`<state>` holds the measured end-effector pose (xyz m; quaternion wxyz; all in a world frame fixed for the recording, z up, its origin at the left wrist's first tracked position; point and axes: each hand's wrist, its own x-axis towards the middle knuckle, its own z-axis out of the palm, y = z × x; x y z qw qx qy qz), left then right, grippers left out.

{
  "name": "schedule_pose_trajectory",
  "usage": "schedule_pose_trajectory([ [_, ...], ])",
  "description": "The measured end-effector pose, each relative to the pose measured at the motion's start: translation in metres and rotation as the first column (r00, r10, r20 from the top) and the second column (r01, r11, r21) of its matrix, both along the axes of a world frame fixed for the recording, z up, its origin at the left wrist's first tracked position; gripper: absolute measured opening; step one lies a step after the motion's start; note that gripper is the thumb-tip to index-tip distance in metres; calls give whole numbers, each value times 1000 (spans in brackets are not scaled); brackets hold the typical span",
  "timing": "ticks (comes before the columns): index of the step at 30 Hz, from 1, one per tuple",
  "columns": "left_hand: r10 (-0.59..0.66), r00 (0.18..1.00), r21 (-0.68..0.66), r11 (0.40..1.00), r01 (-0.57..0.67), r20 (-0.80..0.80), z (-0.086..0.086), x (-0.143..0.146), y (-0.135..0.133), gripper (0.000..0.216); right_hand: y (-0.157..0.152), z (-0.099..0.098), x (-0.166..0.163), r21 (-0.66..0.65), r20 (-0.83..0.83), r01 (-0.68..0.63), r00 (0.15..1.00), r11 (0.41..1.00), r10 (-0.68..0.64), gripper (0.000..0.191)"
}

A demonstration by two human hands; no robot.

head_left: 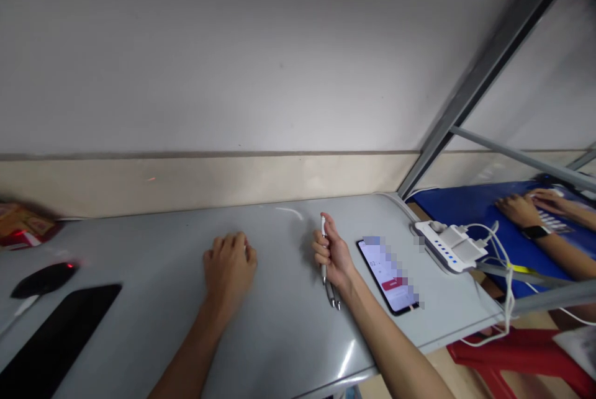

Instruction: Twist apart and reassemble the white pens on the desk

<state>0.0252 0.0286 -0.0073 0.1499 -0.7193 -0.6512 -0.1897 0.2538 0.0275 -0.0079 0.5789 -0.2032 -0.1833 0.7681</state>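
Observation:
My right hand (333, 256) is wrapped around a white and grey pen (323, 225), which stands upright in the fist with the thumb near its top end. Below the fist, the metal tips of two more pens (334, 301) show; whether they are held too or lie on the table is hidden by the hand. To the left, my left hand (230, 268) rests back-up on the grey table (284, 324), its fingers curled in. A small pale bit shows by its fingers, too hidden to name.
A lit phone (388, 278) and a white power strip (449, 247) with chargers and cables lie at right. At left are a black mouse (44, 279), a dark flat pad (60, 343) and a red-brown packet (23, 225). Beyond a metal frame (465, 107), another person's hands (519, 210) are over a blue table.

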Motion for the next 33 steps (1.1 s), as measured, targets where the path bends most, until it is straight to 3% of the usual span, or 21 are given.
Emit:
schedule_pose_trajectory([
  [3, 77, 997, -49, 996, -78, -25, -1, -5, 0, 16, -1, 0, -1, 6, 11, -1, 1000, 1000, 1, 34],
  [7, 84, 995, -142, 986, -90, -45, -3, -6, 0, 21, -1, 2, -2, 22, 61, -11, 998, 1000, 10, 37],
  [12, 118, 987, -165, 977, -134, -105, -2, 0, -1, 27, -1, 4, -2, 35, 86, -22, 996, 999, 19, 42],
  [24, 110, 987, -186, 974, -130, -115, -4, 1, 0, 27, -1, 2, -1, 40, 94, -45, 995, 998, 41, 31],
  [33, 30, 996, -195, 980, -46, -85, -8, 3, 1, 23, -1, 3, -2, 61, 139, -73, 988, 995, 64, 29],
])
